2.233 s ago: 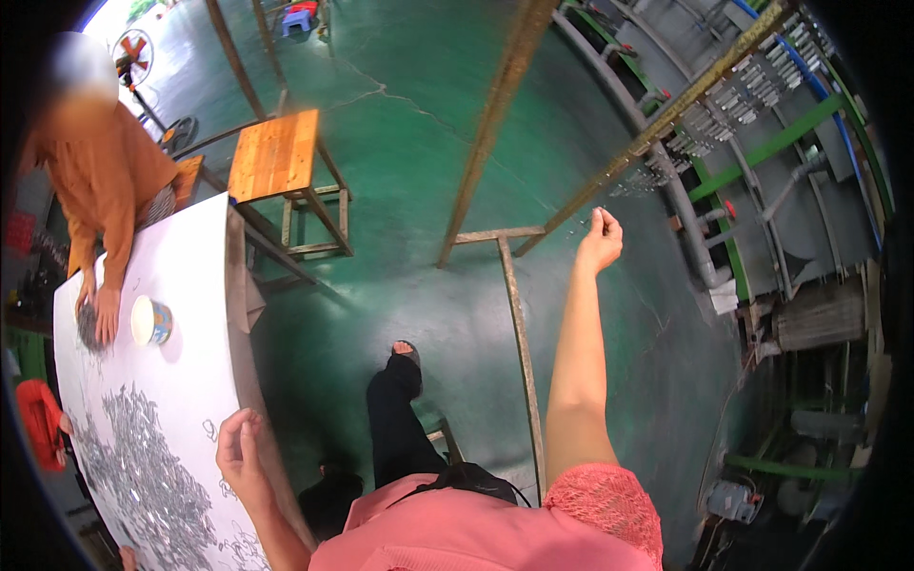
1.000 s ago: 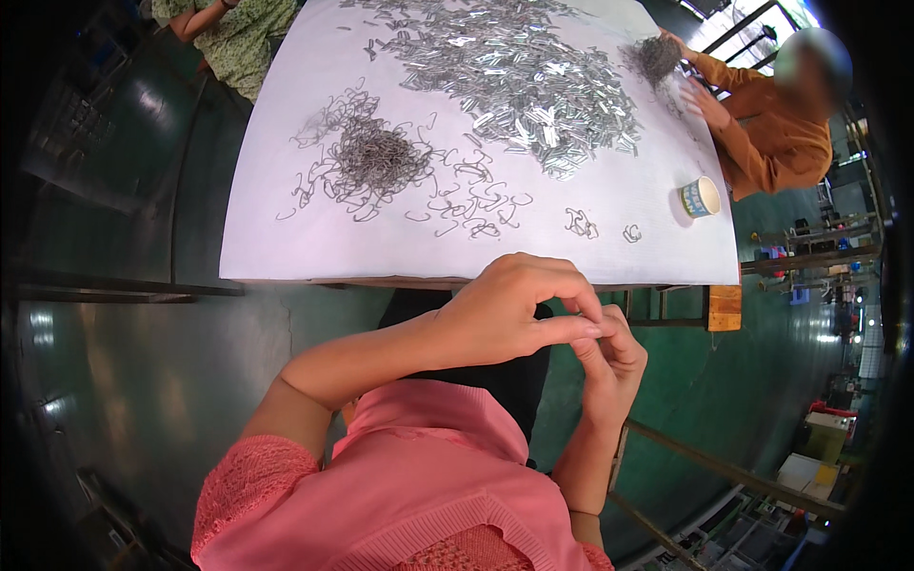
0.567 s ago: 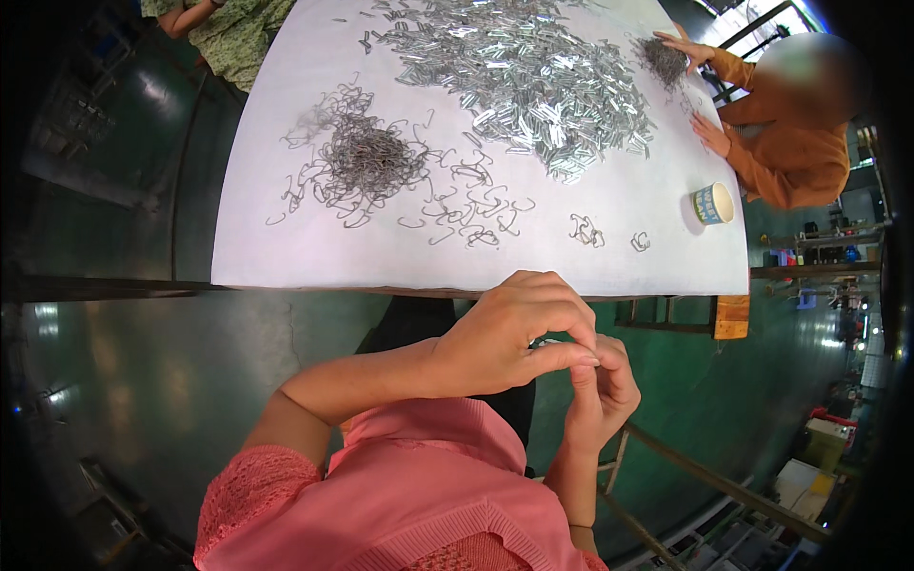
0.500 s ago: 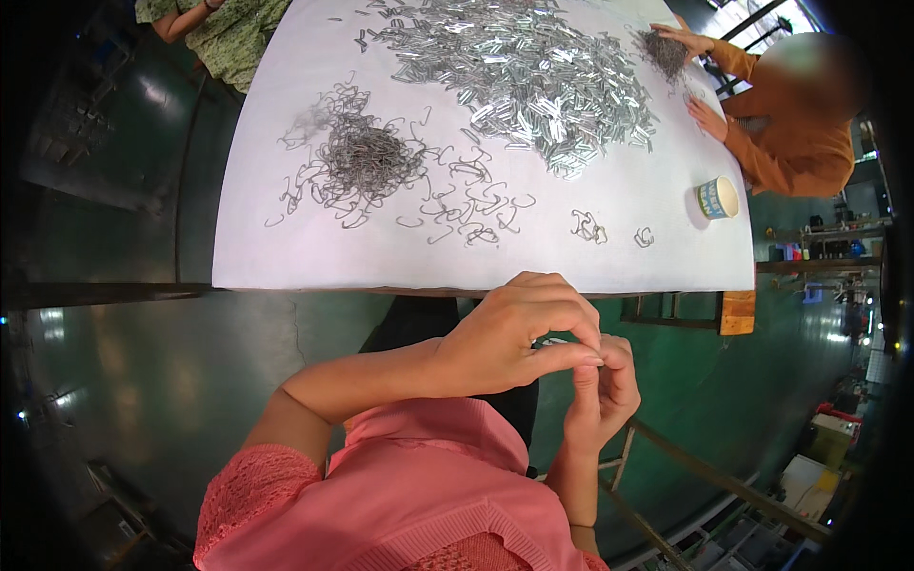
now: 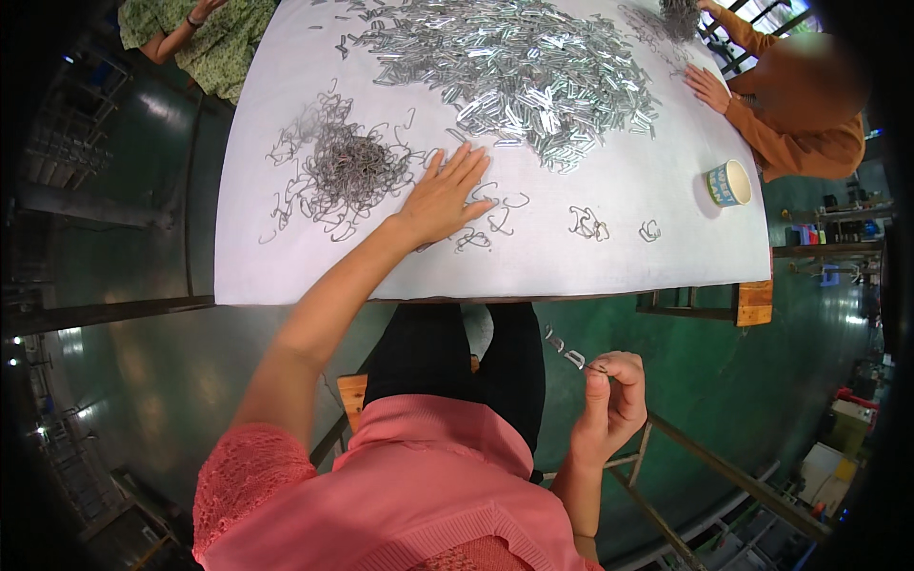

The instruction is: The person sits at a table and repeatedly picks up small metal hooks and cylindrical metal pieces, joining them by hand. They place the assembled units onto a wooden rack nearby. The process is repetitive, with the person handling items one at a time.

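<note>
The left hand (image 5: 443, 195) lies flat, fingers spread, on loose wire hooks (image 5: 476, 238) near the worktop's (image 5: 609, 271) near edge. The right hand (image 5: 614, 404), below that edge, has its grip pinched on a small metal clip (image 5: 568, 354).

Single head-worn fisheye view, looking steeply down over the wearer's own body.

The camera sits above the pink-clad torso and faces down and forward onto the white table (image 5: 609, 262), which fills the upper half at close range; its straight edges bow toward the rim. Both forearms enter from the lower edge: left hand (image 5: 443, 195) on the tabletop, right hand (image 5: 614, 400) below the table edge. The green floor rings the frame. No second view overlaps.
</note>
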A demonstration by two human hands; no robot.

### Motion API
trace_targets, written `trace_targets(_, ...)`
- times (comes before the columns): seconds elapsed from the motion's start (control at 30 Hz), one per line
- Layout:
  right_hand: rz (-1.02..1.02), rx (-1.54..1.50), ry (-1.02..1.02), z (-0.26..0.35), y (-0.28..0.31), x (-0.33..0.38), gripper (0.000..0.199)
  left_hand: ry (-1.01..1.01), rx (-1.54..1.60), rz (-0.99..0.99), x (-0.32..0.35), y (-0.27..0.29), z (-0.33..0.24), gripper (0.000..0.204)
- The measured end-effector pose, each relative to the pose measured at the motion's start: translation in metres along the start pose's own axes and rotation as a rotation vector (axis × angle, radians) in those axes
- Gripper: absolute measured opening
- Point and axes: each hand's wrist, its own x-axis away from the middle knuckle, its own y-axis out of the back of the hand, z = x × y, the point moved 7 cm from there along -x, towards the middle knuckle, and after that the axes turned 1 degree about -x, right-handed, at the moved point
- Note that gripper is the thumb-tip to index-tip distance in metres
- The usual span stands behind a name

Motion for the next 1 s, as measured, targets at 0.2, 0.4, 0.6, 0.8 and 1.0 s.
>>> trace_targets(0.2, -0.047, 0.006, -0.041, -0.010, 0.016, 0.002, 0.005, -0.105, 0.152, -0.048, 0.018, 0.032, 0.003, 0.040)
trace_targets(0.4, -0.050, 0.059, -0.043, -0.010, 0.028, 0.006, 0.004, -0.029, 0.117, -0.309, -0.067, 0.046, 0.031, 0.019)
trace_targets(0.6, -0.098, 0.041, -0.086, -0.020, 0.033, 0.011, 0.004, 0.030, -0.105, -0.120, -0.115, 0.027, 0.033, 0.015)
trace_targets(0.8, -0.094, 0.057, -0.042, -0.031, 0.034, 0.017, 0.005, 0.009, -0.150, -0.177, -0.107, 0.042, 0.023, 0.014)
trace_targets(1.0, 0.025, 0.105, 0.075, -0.037, 0.017, 0.020, 0.006, 0.271, 0.666, -0.162, -0.037, 0.062, -0.047, 0.019)
